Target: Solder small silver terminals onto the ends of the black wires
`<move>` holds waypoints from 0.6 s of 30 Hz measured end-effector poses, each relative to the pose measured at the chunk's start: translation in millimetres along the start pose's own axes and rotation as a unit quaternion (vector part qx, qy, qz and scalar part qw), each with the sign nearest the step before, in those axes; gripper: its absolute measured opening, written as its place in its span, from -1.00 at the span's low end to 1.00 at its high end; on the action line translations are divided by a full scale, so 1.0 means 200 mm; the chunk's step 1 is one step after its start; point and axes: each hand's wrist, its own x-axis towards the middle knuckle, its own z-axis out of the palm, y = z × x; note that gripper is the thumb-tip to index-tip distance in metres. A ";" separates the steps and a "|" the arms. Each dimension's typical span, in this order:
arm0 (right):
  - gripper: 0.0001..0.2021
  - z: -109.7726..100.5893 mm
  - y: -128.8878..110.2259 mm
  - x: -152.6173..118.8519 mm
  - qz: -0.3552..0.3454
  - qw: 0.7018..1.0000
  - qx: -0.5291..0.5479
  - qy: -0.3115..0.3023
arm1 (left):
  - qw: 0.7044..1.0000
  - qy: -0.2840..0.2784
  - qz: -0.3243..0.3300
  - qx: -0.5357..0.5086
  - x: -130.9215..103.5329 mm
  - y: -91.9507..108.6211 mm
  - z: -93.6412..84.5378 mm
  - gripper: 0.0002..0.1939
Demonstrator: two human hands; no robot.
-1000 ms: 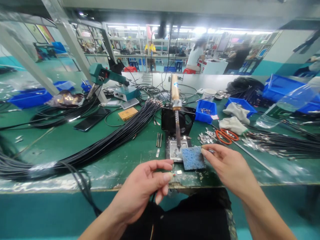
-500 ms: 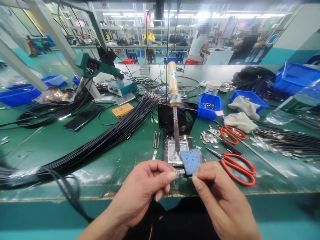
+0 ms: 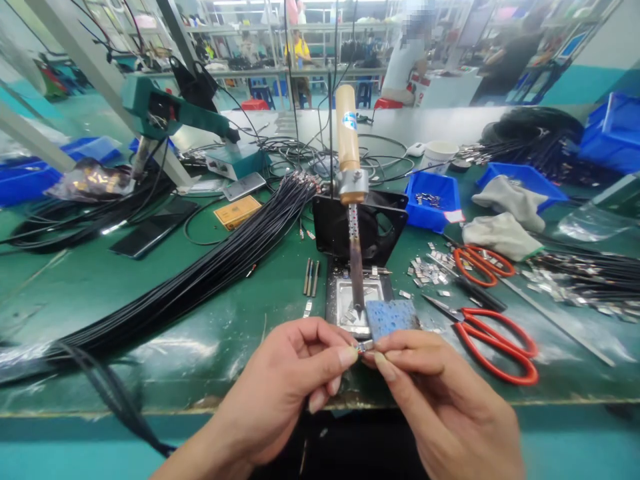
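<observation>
Between my two hands is a small metal connector, just in front of the blue sponge. My left hand pinches its left end between thumb and forefinger. The fingertips of my right hand are closed on its right end. Above the hands, a soldering iron with a tan handle hangs tip down over a metal tray. A black fan stands behind the iron.
Black cables lie bundled at the left. On the right are red-handled scissors, a second red-handled pair, loose metal pieces, gloves and a blue bin. People are in the background.
My right hand has come in leftward, and its fingertips now close on the connector's right end. My left hand keeps its pinch. The view has shifted slightly.
</observation>
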 end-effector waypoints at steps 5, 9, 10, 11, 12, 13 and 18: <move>-0.78 -0.01 0.01 0.00 -0.012 1.000 -0.017 -0.009 | 1.000 -0.007 -0.009 -0.009 0.00 0.01 0.00 -0.76; -0.76 -0.01 0.00 0.02 -0.030 0.999 -0.028 -0.013 | 1.000 -0.011 -0.013 -0.013 0.00 0.01 0.00 -0.76; -0.76 -0.01 0.00 0.02 -0.032 0.999 -0.030 -0.015 | 1.000 -0.011 -0.015 -0.012 0.00 0.01 0.00 -0.76; -0.76 -0.01 0.00 0.02 -0.032 0.999 -0.032 -0.016 | 1.000 -0.011 -0.017 -0.012 0.00 0.02 0.00 -0.76; -0.76 -0.01 0.00 0.02 -0.033 0.999 -0.033 -0.017 | 1.000 -0.011 -0.019 -0.012 0.00 0.02 0.00 -0.75; -0.76 -0.01 0.00 0.02 -0.033 0.999 -0.034 -0.019 | 1.000 -0.011 -0.020 -0.012 0.01 0.02 0.00 -0.75; -0.76 -0.02 -0.01 0.01 -0.027 0.999 -0.041 -0.024 | 1.000 -0.015 -0.019 -0.010 0.01 0.02 0.00 -0.74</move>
